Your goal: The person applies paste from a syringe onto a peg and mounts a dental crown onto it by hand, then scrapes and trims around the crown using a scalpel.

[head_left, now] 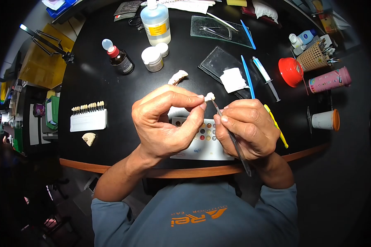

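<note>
My left hand point(165, 119) is closed in a pinch, thumb and forefinger gripping a small white tooth-like piece point(210, 96). Held like a pen in my right hand point(249, 127) is a slim brush point(237, 146) with a dark handle; its tip points up and meets the lower side of the white piece, as far as I can see. Below both hands lies a white palette sheet point(181, 154) with several coloured dots, partly covered by my fingers. Just beyond my left hand rests an off-white dental cast piece point(178, 77).
A tooth shade guide point(88, 119) and a small cast point(89, 139) lie left. Beyond stand a dark bottle point(121, 64), white jars point(152, 59) and a large bottle point(155, 22). Rightward are folded tissue point(233, 80), a syringe point(266, 78), a yellow tool point(277, 125) and a red bowl point(289, 72).
</note>
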The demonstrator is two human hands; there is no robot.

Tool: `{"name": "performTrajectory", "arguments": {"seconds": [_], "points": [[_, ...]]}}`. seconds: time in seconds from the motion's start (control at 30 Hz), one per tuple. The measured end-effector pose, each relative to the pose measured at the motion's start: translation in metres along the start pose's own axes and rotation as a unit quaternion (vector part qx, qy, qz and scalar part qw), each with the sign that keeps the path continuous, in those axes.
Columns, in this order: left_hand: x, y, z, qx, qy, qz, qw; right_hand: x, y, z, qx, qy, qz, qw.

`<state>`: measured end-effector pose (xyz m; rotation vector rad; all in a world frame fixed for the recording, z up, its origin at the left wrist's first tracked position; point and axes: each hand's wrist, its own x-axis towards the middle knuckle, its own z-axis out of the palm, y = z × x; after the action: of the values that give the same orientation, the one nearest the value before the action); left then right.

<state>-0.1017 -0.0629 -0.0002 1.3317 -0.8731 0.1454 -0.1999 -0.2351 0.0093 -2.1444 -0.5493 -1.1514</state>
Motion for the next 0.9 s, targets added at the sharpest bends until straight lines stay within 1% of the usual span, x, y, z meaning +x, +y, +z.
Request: {"name": "performTrajectory", "arguments": {"seconds": [0.2,0.43,0.9], "points": [[0.0003,-0.0008,-0.0006,-0.002,-0.005,0.007,1.000,-0.0002,-0.0003,-0.0001,0.008,0.007,0.000,1.000],[-0.0002,-0.0019,-0.0012,0.002,-0.008,0.016,1.000,-0.0003,-0.0002,-0.0008,0.002,-0.008,0.003,1.000],[-0.0001,-0.0015,-0.0014,0.001,-0.009,0.014,1.000,0.0001,-0.0005,-0.0019,0.006,-0.012,0.002,1.000]]}}
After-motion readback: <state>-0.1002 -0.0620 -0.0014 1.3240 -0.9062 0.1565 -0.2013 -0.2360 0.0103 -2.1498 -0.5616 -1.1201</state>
